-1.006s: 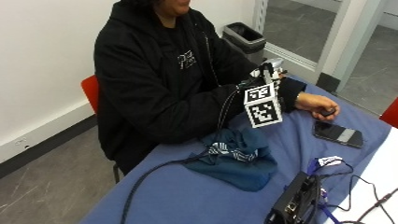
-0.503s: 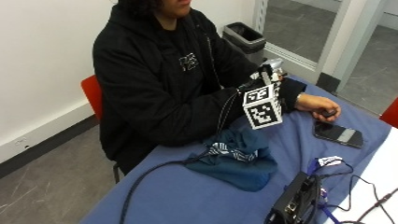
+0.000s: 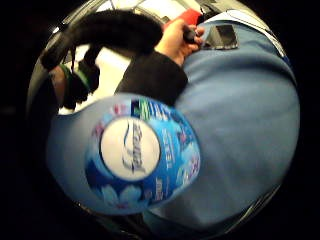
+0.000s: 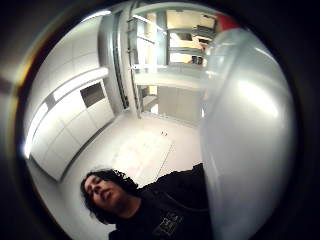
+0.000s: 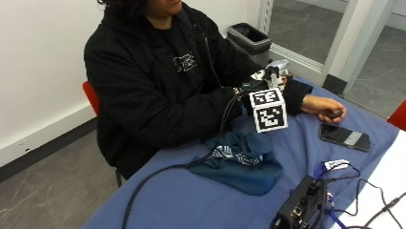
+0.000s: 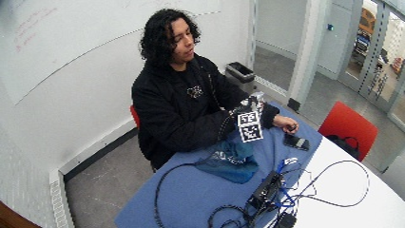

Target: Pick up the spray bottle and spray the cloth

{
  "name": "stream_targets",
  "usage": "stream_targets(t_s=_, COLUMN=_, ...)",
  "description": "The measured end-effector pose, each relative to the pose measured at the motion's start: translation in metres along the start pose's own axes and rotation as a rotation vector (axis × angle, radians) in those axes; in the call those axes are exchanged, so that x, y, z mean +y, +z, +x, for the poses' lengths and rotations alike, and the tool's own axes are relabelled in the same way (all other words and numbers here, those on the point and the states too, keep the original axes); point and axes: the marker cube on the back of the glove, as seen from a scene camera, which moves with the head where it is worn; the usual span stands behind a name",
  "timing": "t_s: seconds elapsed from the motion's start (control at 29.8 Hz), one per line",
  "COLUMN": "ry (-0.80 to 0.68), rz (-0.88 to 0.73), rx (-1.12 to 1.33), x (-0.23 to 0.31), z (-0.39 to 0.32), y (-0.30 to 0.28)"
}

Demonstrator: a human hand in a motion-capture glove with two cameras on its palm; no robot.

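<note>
My gloved right hand grips a spray bottle and holds it up above the table, beside the person's chest. Only the bottle's pale trigger head shows in the outside view. In the little finger side palm view its blue floral label fills much of the picture, and its pale body stands close to the thumb side camera. A dark blue cloth lies crumpled on the blue table cover, just below and in front of my hand.
The bare left hand rests on the table and holds a small dark object, next to a phone. A black box with cables stands at the near edge. A bin is behind; a red chair is beside the table.
</note>
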Motion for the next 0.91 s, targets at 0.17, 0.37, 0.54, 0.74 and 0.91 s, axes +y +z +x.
stream_targets(t_s=0.17, ry=0.093, rz=-0.089, rx=0.076, x=0.018, z=-0.004, y=-0.008)
stream_targets(t_s=0.37, ry=0.163, rz=-0.146, rx=0.296, x=0.047, z=-0.017, y=-0.013)
stream_targets(t_s=0.54, ry=0.197, rz=-0.157, rx=0.529, x=0.079, z=-0.029, y=-0.018)
stream_targets(t_s=0.74, ry=0.209, rz=-0.229, rx=0.762, x=0.129, z=-0.044, y=-0.032)
stream_targets(t_s=0.91, ry=0.214, rz=-0.243, rx=0.823, x=0.174, z=-0.048, y=-0.05)
